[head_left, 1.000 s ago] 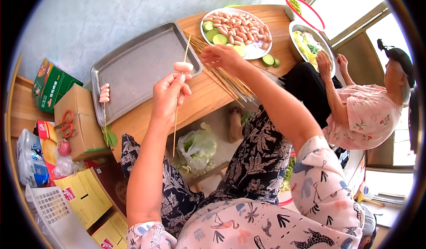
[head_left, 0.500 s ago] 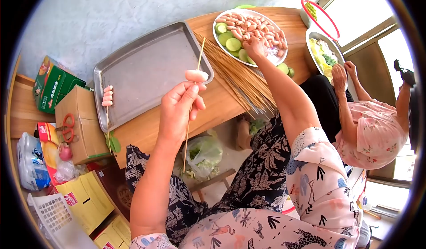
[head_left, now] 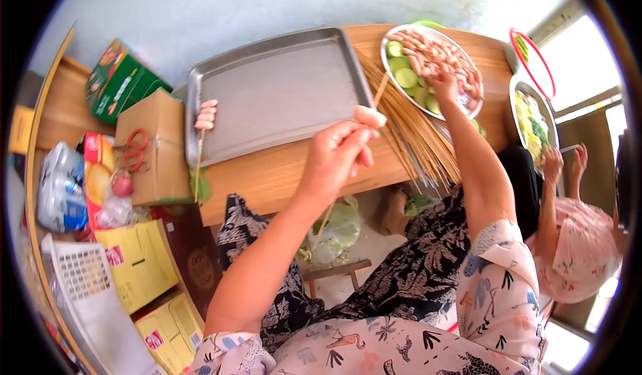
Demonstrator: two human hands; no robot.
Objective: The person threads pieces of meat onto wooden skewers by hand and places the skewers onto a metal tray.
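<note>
My left hand (head_left: pixel 340 149) pinches a bamboo skewer (head_left: pixel 380 91) with one small pink sausage (head_left: pixel 369 116) threaded near its upper part. Over the white plate (head_left: pixel 479 111), my right hand (head_left: pixel 445 87) has its fingers down among the many small sausages (head_left: pixel 435 50); its fingertips are partly hidden. Green round slices (head_left: pixel 406 77) lie along the plate's left side. Loose bamboo skewers (head_left: pixel 418 134) spread over the table below the plate. In the grey metal tray (head_left: pixel 281 84), a skewer with several pink sausages (head_left: pixel 206 115) rests at the left edge.
Another person (head_left: pixel 574 248) sits at the right, hands by a metal bowl (head_left: pixel 550 121) of cut vegetables. A red-rimmed basket (head_left: pixel 533 64) stands behind. At the left are a cardboard box (head_left: pixel 157 151), red scissors (head_left: pixel 136 149) and a white basket (head_left: pixel 100 308). A plastic bag (head_left: pixel 341 231) lies below the table.
My right hand has moved from above the loose skewers onto the sausages on the plate. My left hand still holds the skewer with one sausage. The whole view has shifted, moving the table rightward.
</note>
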